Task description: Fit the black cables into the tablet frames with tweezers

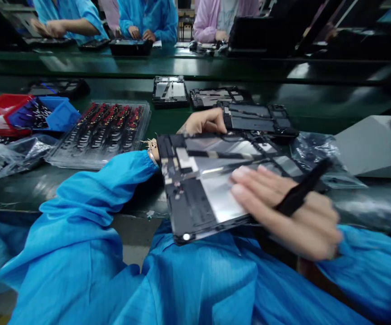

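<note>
An opened tablet [195, 194], its silver battery and inner parts facing up, is held tilted above the bench's near edge. My left hand [204, 122] grips it from the far side, with the fingers curled by its back edge and partly hidden behind it. Across the battery surface lie the outstretched fingertips of my right hand [283, 205], slightly blurred. That same hand holds what look like black tweezers [300, 192], tucked between the fingers and pointing up to the right.
More opened tablets [170, 90] rest on the green bench behind. To the left are a clear tray [103, 131] of small red and black parts, a blue bin [60, 113], a red bin [2, 110] and a plastic bag [19, 155]. A grey box [374, 144] stands right. Co-workers sit opposite.
</note>
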The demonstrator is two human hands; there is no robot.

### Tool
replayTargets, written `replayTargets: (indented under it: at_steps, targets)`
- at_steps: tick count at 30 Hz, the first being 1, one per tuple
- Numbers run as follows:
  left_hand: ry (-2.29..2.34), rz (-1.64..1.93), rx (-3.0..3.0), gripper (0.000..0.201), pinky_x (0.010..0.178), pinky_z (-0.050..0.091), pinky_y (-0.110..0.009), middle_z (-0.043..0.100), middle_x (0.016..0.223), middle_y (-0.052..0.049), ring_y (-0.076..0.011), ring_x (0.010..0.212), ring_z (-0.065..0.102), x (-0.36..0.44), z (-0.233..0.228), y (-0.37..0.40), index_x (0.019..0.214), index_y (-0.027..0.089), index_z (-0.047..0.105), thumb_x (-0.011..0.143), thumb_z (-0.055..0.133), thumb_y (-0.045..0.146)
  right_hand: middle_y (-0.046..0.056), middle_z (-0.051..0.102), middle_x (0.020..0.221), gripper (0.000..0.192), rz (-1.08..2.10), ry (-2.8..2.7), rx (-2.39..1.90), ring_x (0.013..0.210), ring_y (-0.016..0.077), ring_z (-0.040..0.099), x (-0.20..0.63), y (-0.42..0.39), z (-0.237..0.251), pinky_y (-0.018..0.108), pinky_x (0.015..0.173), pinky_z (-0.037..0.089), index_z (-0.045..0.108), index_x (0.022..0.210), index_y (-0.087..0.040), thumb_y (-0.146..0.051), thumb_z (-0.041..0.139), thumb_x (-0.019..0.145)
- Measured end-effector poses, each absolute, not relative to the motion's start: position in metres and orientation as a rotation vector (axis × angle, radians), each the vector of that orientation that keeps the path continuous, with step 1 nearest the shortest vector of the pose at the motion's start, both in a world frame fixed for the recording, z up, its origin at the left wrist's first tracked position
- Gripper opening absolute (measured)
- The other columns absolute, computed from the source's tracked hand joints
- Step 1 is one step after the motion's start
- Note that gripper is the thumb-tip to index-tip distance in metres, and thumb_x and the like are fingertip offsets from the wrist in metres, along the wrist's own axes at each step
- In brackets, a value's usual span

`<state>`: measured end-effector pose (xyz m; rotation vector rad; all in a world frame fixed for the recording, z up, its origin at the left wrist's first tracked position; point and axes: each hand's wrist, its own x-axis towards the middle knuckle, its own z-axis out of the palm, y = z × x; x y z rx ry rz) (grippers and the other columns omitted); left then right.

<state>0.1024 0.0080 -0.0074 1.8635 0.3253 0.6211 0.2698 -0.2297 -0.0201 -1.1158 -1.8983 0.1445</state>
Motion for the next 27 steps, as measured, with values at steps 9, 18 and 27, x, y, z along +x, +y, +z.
replayTargets:
  at_steps: [9,18,27]
  targets:
    - [0.874,0.320,2.612,0.042,0.095,0.051,-0.037,0.077,0.105,-0.010,-0.0263,0.100,0.071,0.013,-0.052,0.036,0.121,0.018,0.075,0.102,0.049,0.045,0.022,0.065,0.142,0.037,-0.518,-2.349,-1.084,0.140,0.0339,0.059,0.260,-0.237,-0.060,0.051,0.119,0.052,0.067,0.135,-0.004,-0.006,0.048,0.103]
    - [1.068,0.286,2.353,0.063,0.128,0.027,-0.061,0.044,0.164,-0.014,-0.0361,0.151,0.039,-0.019,-0.073,-0.036,0.146,0.020,0.057,0.100,0.042,0.061,0.019,0.068,0.141,0.038,-0.221,-2.384,-1.117,0.137,0.0326,0.062,0.252,-0.239,-0.077,0.057,0.116,0.052,0.064,0.141,-0.009,-0.015,0.060,0.103]
    - [0.957,0.469,1.480,0.091,0.064,0.057,-0.026,0.069,0.133,-0.009,-0.0195,0.087,0.072,0.015,-0.010,-0.058,0.158,0.035,0.026,0.084,0.077,0.047,0.014,0.067,0.143,0.031,-0.457,-2.209,-0.965,0.144,0.0291,0.055,0.279,-0.214,-0.083,0.053,0.123,0.046,0.069,0.132,-0.011,-0.013,0.056,0.105]
